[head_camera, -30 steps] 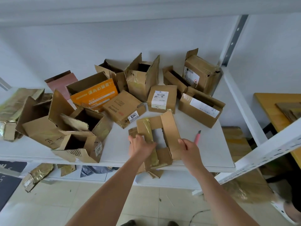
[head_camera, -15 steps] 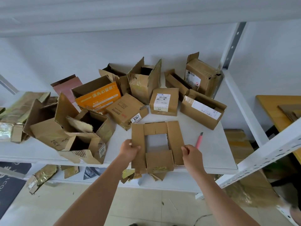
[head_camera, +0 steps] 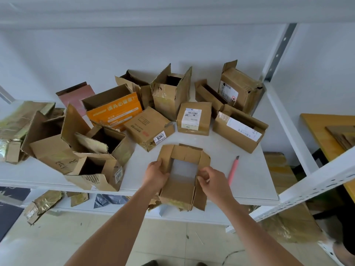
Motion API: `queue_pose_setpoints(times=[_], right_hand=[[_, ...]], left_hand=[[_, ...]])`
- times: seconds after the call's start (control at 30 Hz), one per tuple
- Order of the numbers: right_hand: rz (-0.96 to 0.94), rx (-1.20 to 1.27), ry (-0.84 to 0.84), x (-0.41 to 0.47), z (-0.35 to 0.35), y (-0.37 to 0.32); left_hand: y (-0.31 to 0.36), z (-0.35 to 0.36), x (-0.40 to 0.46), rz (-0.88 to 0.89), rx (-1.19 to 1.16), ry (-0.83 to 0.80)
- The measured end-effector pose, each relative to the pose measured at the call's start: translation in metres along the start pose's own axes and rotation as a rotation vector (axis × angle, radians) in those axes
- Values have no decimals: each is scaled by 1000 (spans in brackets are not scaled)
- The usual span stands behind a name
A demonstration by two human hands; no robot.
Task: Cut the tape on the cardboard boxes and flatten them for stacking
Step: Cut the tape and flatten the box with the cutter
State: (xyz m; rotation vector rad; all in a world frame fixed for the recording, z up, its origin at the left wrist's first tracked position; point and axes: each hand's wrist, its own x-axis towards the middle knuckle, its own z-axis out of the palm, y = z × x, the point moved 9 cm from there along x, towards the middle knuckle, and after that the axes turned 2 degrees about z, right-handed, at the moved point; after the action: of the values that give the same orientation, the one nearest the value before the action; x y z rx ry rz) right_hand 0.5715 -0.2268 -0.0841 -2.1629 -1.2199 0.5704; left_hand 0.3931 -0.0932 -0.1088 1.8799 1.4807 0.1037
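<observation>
Head view: at lower centre, on the shelf (head_camera: 249, 181) edge, our left hand (head_camera: 156, 174) and right hand (head_camera: 213, 182) grip the side walls of an opened box (head_camera: 184, 191). We judge flattening is underway; next, press it flat.

A: Any readable text?
B: A white sticker (head_camera: 160, 137) on the flat brown box (head_camera: 148, 127) read "6367". Another sticker (head_camera: 118, 174) on the open box at the front left (head_camera: 96, 173) read "1600".
A: The orange box (head_camera: 115, 112)?
B: It carried white Chinese characters, too blurred to read. The barcode labels on the boxes behind were illegible too.
</observation>
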Motion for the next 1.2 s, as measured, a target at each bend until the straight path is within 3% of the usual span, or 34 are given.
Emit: queue_pose_setpoints(times=[0.17, 0.3, 0.57, 0.7, 0.83, 0.93, 1.07, 1.13, 1.2], right_hand=[[-50, -124, -40, 34, -4, -10], [-49, -103, -12, 64, -5, -17], [-58, -342, -41, 83, 16, -15], [-30, -91, -19, 85, 9, -11], [200, 211, -59, 83, 1, 11], [280, 292, -35, 80, -3, 15], [227, 296, 135, 76, -20, 2], [211, 324, 192, 71, -25, -3], [212, 350, 195, 66, -21, -4]], left_hand=[[-2, -4, 17, -28, -169, -61], [-5, 0, 22, -10, -171, -79], [-13, 2, 23, -9, -233, -78], [-13, -7, 26, -8, -243, -44], [-3, -28, 31, 40, -149, -7], [21, -52, 27, 154, 63, 120], [59, -82, -6, 398, 230, 482], [54, -82, -23, 328, 203, 588], [31, -65, -27, 115, 95, 507]])
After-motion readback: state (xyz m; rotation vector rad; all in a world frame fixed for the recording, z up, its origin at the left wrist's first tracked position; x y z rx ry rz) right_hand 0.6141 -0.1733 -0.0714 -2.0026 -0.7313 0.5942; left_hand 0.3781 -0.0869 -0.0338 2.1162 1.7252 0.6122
